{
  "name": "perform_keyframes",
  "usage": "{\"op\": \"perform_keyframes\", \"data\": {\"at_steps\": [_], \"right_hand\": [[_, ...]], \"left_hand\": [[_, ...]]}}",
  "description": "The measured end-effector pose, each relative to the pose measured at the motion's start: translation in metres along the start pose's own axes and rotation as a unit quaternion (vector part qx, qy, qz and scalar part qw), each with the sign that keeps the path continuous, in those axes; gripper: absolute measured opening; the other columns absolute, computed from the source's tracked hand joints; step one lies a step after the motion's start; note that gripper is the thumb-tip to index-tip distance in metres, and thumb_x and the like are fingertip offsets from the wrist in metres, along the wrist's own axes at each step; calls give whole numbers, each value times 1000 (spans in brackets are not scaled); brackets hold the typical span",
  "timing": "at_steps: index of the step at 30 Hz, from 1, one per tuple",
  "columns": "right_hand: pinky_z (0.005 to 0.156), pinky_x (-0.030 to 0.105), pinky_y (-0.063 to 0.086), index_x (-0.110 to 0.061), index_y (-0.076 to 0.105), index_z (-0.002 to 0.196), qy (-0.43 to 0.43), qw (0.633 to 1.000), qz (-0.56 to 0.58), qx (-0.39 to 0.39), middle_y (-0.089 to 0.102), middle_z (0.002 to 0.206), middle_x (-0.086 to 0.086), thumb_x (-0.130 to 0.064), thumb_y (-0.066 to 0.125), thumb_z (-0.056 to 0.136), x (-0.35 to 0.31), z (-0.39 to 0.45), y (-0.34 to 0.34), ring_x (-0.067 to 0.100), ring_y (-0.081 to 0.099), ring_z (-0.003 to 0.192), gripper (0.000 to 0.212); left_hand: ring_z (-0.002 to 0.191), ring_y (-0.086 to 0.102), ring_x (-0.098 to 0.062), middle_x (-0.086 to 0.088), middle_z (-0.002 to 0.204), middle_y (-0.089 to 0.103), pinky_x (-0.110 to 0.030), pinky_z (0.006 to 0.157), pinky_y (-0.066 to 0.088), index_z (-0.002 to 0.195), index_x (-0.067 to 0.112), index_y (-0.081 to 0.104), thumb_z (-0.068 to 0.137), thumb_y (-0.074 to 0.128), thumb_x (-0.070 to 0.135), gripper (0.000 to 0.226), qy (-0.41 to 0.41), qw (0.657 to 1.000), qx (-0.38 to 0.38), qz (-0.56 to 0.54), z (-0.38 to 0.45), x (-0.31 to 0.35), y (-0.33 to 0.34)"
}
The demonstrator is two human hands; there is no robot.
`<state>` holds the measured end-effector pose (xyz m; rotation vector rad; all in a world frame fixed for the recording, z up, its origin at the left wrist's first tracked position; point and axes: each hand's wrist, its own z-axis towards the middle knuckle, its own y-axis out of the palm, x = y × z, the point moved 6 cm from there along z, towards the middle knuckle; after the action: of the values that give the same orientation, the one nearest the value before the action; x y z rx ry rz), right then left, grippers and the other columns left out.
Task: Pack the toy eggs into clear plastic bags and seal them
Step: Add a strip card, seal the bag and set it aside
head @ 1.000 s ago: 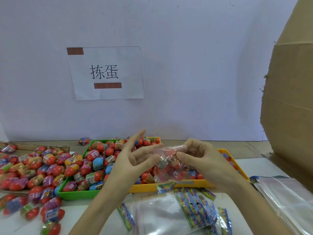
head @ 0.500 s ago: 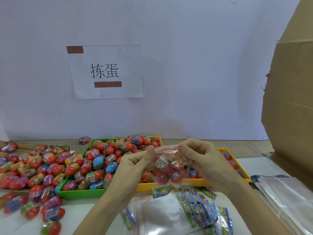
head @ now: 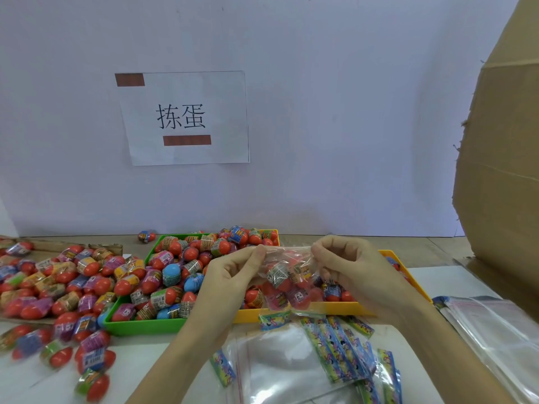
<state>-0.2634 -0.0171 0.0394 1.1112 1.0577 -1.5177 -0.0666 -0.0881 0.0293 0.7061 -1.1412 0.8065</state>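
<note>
A pale, matte wall (head: 320, 112) backs a white tabletop (head: 431, 284), with a sheet of paper (head: 186, 118) bearing two printed characters and two brown bars stuck to the wall. A tall, rough-edged cardboard box (head: 501, 158) stands at the right.

In the head view, both forearms reach up from the bottom edge and meet above the trays. The left hand (head: 230, 275) pinches the top left corner of a clear plastic bag (head: 288, 275) between thumb and forefinger, its other fingers curled below. The right hand (head: 347, 263) pinches the top right corner in the same way, knuckles bent and raised. The bag's mouth is stretched taut between the two pinches, and the bag hangs in the air over the seam between the trays. Inside it, several toy eggs (head: 281, 279) press against the thin, crinkled, glossy film; they are smooth and red with printed bands.

Below, a green tray (head: 137, 326) of hard plastic is heaped with more loose eggs (head: 175, 275), mostly red, a few blue. A yellow tray (head: 320, 309) adjoins it on the right. More wrapped eggs (head: 58, 281) are spread across the table at the left, some on flat cardboard. Near the bottom edge lie flat empty bags (head: 274, 365) and a fan of narrow, brightly printed packets (head: 338, 348). A stack of shiny clear bags (head: 493, 330) lies at the right.
</note>
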Motion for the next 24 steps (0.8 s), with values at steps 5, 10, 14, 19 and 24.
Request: {"op": "perform_keyframes", "data": {"at_steps": [5,10,14,19,24], "right_hand": [[78,29,51,-18,73,85,-21,996,75,34,59,78,5,-48,77,92,6,4,7,14,57,74,31],[63,24,51,-22,73,73,-47,984,-5,174,63,70,1,-55,64,93,3,0,-10,16,56,66,40],[76,34,62,-2,80,107,173,973,122,-92,76,104,22,-84,44,92,16,-2,14,32,75,91,91],[89,33,61,-5,73,128,157,956,208,-138,74,124,17,-48,70,99,15,-3,17,23,74,110,53],[89,36,63,-10,63,138,84,978,191,10,74,128,15,-25,83,85,18,6,-3,33,72,118,59]], "left_hand": [[102,78,-22,-6,109,82,-24,80,62,114,21,84,92,67,42,35,-26,997,47,-49,-3,-1,-1],[98,78,-11,6,104,83,-18,76,60,105,33,85,101,61,36,24,42,988,150,-19,-8,10,-13],[110,74,-5,20,118,78,-20,90,59,120,28,79,108,60,29,23,292,933,142,152,-19,36,-8],[152,45,-16,2,157,56,-47,126,36,145,15,64,108,61,7,38,509,715,-138,459,-37,18,44],[154,41,-17,10,162,48,-37,125,35,153,26,54,100,72,43,58,377,849,-36,369,-23,20,27]]}}
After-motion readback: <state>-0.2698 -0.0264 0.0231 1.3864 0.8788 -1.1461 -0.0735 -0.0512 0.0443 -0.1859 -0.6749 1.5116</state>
